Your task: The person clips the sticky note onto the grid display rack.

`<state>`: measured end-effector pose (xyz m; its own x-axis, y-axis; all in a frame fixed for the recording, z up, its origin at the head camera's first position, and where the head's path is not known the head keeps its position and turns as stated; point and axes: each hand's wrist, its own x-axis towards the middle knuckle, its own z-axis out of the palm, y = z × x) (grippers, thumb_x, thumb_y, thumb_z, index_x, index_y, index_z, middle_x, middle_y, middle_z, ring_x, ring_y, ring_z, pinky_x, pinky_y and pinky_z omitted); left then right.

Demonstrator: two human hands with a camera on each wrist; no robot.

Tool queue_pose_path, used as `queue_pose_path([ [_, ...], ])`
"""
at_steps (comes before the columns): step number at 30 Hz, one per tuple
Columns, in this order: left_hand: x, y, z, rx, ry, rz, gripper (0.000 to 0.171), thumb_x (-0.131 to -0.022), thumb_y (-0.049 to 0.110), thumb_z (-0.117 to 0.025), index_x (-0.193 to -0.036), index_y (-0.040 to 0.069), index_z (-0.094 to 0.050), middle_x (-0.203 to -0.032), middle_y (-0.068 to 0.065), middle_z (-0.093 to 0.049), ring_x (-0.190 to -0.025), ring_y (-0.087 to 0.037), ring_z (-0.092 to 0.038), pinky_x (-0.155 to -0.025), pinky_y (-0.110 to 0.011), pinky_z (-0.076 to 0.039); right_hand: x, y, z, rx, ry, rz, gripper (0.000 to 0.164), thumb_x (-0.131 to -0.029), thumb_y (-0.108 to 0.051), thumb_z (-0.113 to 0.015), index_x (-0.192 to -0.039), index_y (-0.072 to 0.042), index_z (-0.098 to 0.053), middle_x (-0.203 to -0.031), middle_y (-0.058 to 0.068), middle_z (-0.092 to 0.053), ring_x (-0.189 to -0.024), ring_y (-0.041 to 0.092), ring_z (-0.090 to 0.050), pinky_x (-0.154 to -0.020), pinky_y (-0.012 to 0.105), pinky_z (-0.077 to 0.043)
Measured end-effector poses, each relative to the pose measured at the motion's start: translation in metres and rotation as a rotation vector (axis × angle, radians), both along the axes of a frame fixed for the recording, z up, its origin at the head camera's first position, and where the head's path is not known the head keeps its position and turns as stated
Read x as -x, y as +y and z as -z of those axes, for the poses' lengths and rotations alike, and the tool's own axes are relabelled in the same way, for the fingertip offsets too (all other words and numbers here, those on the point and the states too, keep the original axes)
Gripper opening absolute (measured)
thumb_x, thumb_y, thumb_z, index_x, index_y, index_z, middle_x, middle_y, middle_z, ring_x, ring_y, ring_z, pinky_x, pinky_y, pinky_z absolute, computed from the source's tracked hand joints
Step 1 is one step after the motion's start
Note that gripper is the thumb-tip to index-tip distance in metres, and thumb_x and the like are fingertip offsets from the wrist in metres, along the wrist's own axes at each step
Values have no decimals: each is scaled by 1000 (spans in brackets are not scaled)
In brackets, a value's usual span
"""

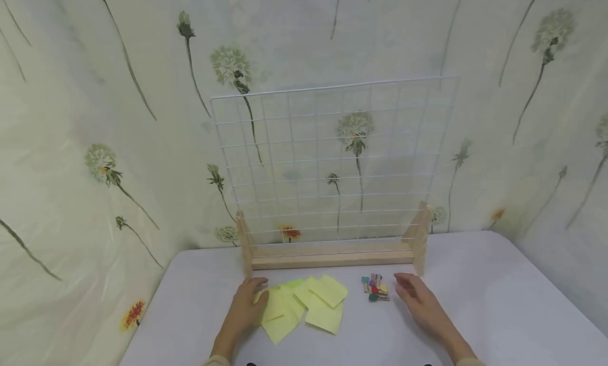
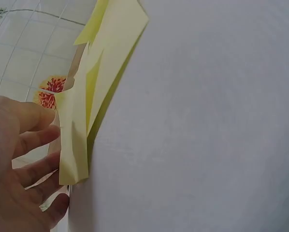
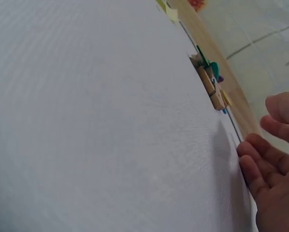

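At the left edge of a spread of yellow sticky notes [image 1: 324, 316] lies my left hand [image 1: 247, 305], its fingers loosely bent. The left wrist view has the fingertips right at the edge of the nearest note [image 2: 74, 140], whose paper curls up from the table. Several small wooden clothespins [image 1: 375, 289] with coloured ends form a little pile right of the notes. My right hand [image 1: 418, 300] rests beside that pile, its relaxed fingers around no object. In the right wrist view, the clothespins [image 3: 211, 87] sit a short way beyond the fingertips.
Behind the notes and pins stands a white wire grid [image 1: 304, 184] held upright in a wooden stand [image 1: 332, 260]. The white table [image 1: 475, 281] reaches back to a curtain [image 1: 157, 65] printed with dandelions, which surrounds the work area.
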<state>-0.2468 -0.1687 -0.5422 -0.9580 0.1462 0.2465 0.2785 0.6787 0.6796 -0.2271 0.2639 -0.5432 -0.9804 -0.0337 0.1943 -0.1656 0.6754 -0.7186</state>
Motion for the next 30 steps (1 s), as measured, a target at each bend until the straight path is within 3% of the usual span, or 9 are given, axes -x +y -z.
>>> queue_pose_path([
  [6, 3, -1, 0, -3, 19, 42, 29, -90, 8, -57, -119, 9, -59, -122, -10, -60, -118, -33, -53, -101, -53, -39, -2, 7, 3, 20, -17, 22, 39, -100, -33, -43, -131, -9, -48, -129, 12, -57, -115, 27, -56, -94, 35, -48],
  [11, 4, 0, 2, -35, 50, 56, 29, -89, 7, -57, -118, 8, -60, -120, -9, -61, -118, -33, -54, -101, -53, -39, -4, 13, 5, 67, -35, 42, 37, -100, -33, -44, -129, -11, -50, -127, 11, -59, -108, 14, -58, -90, 27, -49],
  [16, 3, 1, 12, -55, 83, -11, 26, -88, 7, -59, -114, 9, -63, -120, -13, -58, -118, -37, -51, -101, -56, -37, -8, 11, 10, 127, -64, 95, 37, -99, -37, -45, -127, -13, -53, -123, 9, -62, -98, 0, -57, -83, 18, -46],
  [20, -1, -7, 17, -59, 61, -94, 24, -88, 7, -60, -112, 9, -65, -125, -16, -54, -124, -40, -45, -103, -59, -34, -5, 0, 14, 161, -133, 130, 40, -97, -45, -44, -123, -17, -56, -121, 5, -63, -92, 5, -58, -77, 20, -47],
  [25, -6, -15, 14, -40, 35, -110, 26, -87, 5, -62, -113, 8, -65, -128, -17, -52, -124, -40, -44, -102, -58, -35, -4, -10, 14, 133, -150, 158, 39, -96, -48, -44, -118, -19, -58, -119, 1, -64, -93, 11, -57, -78, 23, -46],
  [30, -9, -7, 18, -68, 41, -134, 24, -85, 5, -65, -108, 9, -67, -126, -15, -53, -123, -38, -45, -103, -57, -36, -8, -4, 13, 53, -121, 180, 35, -97, -46, -44, -119, -22, -57, -119, -2, -64, -94, 11, -58, -82, 28, -46],
])
